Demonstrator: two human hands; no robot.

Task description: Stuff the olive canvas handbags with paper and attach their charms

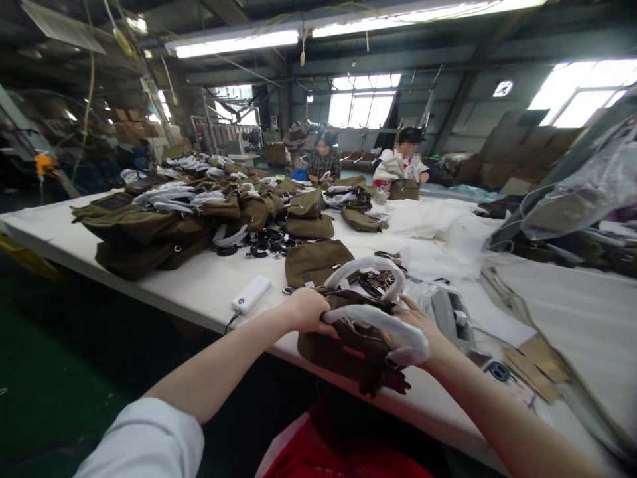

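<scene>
A dark olive-brown handbag (343, 352) sits at the table's near edge, its two handles wrapped in white padding. My left hand (311, 312) grips the bag's left rim, thumb outside and fingers hidden inside the opening. On the other side my right hand (415, 325) closes around the right rim, partly covered by the front wrapped handle (375, 318). A dark tassel-like charm (383, 385) hangs from the bag's lower right front. Just behind it lies a flat olive bag piece (318, 260), beside a small heap of dark straps with metal fittings (377, 282).
A white power bank (251, 294) with a cable lies left of my left arm. Piled olive bags (213, 212) cover the table's far left. Plastic sheeting (438, 229), a grey tape dispenser-like device (450, 312) and cardboard pieces (537, 362) are right. Two people work across the table.
</scene>
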